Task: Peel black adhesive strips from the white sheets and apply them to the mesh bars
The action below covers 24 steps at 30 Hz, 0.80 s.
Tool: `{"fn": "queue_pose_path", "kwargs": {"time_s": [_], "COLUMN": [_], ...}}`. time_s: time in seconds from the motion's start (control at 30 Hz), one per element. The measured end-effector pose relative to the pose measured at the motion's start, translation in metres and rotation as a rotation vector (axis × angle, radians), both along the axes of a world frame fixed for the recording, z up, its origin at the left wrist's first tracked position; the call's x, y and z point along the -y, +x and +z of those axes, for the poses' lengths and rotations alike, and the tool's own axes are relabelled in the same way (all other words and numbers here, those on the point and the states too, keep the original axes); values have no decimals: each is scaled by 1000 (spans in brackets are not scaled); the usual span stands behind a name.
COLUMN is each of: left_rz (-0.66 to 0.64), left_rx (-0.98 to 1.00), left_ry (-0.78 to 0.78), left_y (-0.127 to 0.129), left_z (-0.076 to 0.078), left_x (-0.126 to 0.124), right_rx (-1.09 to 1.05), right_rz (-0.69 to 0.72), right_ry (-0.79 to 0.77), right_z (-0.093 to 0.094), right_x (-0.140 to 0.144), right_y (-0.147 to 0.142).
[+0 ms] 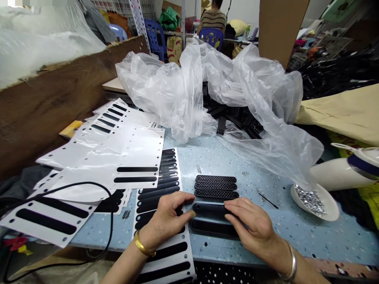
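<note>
My left hand (164, 221) and my right hand (251, 225) press their fingertips on the two ends of a smooth black oblong plastic strip (209, 208) lying flat on the blue speckled table (296, 232). Another smooth black strip (211, 227) lies just nearer to me. Three black mesh-textured strips (216, 185) lie in a row just beyond. Under my left wrist is a white backing sheet (166, 252) carrying black oblong stickers.
White backing sheets (97, 157) are piled at the left. A crumpled clear plastic bag (207, 86) holds several black parts at the back. A white dish (328, 213) of small silver pieces stands at the right. A black cable (111, 225) loops at the left. A person sits far behind.
</note>
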State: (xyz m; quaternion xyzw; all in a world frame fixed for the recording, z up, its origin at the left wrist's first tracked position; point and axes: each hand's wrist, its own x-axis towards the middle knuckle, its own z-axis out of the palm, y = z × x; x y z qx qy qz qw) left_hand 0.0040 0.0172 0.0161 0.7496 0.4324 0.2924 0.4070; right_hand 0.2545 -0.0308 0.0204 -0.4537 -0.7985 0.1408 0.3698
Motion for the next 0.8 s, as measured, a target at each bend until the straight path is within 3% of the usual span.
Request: {"fn": "queue_pose_path", "kwargs": {"time_s": [0.3, 0.53, 0.8], "left_rz": [48, 126, 85], "left_rx": [-80, -87, -119], "left_ry": [347, 372, 375], "left_y": [-4, 7, 11], "left_z": [7, -3, -4], "left_x": [27, 36, 29], "right_rx": [-6, 3, 9], "right_rz": [1, 2, 16], "right_ry": [-9, 17, 2], "right_z": [-4, -2, -2], "right_x": [0, -1, -3], "right_y": [0, -2, -2]}}
